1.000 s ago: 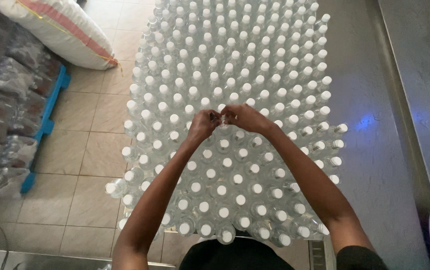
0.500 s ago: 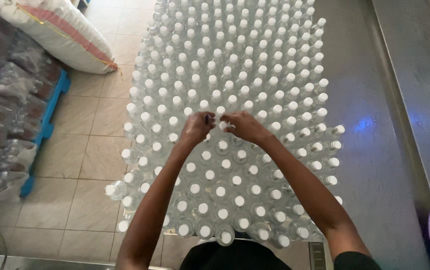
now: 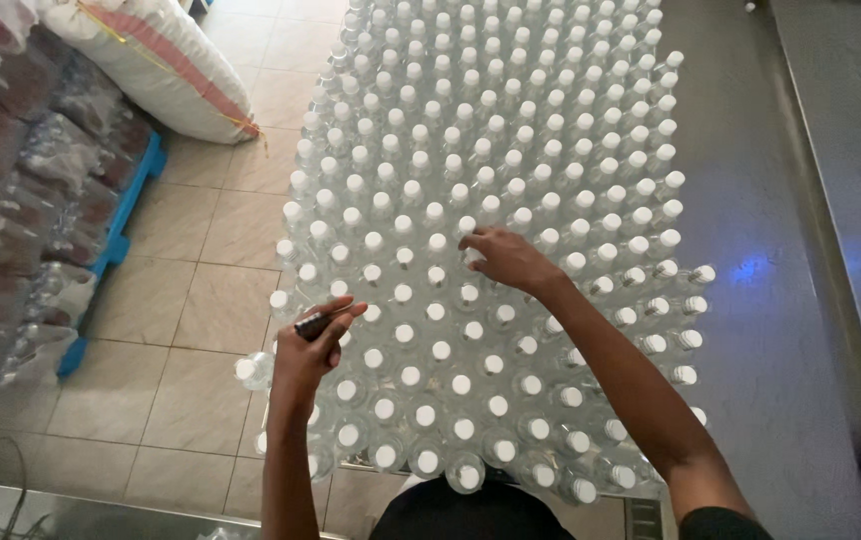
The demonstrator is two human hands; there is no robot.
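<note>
Left hand [image 3: 313, 345] fingers are curled shut around a small dark marker-like thing [image 3: 313, 323], held over the bottles near the left edge of the table. Right hand [image 3: 506, 258] fingers are loosely spread, tips resting on a white cap [image 3: 472, 258] near the middle of the table, gripping nothing.

Half a second ago both hands met at one cap in the middle; now they are apart, the left drawn back toward the near left corner with the dark thing. That cap looks finished with, and the right hand is on a neighbouring one.

Clear bottles [image 3: 511, 150] with white caps cover the table [image 3: 771, 300] in tight rows. Off the left edge: a white sack [image 3: 151, 65] with a red stripe, and wrapped packs [image 3: 11, 200] stacked on a blue pallet [image 3: 126, 210].
</note>
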